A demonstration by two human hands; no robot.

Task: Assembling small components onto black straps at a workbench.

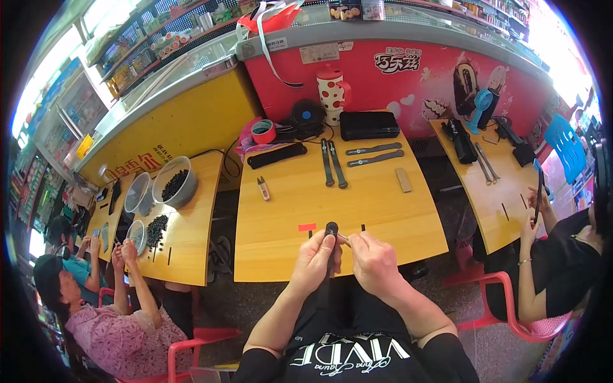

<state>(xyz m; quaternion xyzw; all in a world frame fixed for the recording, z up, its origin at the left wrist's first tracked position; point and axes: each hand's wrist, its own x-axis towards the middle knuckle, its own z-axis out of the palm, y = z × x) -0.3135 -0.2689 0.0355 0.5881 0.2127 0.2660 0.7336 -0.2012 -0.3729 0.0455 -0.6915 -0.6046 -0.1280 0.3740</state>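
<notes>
At the near edge of the middle table, my left hand (313, 260) is closed round a black strap (331, 228), its rounded end pointing up past the thumb. My right hand (374, 259), fingers curled in, grips a thin metal rod (344, 239) whose tip meets the strap just below that end. The rod's grip is hidden in my fist, so its exact kind does not show. Just beyond my left hand lies a red strip (307, 227); a small black strip (363, 228) lies beyond my right. Snips (264, 189) rest farther left.
Farther back lie upright black straps (329, 164), sideways straps (375, 154), a tan block (403, 180), a black case (368, 125), a tape roll (262, 131) and a spotted tumbler (331, 96). Co-workers sit at side tables; the left one bears tubs (175, 183) of black parts.
</notes>
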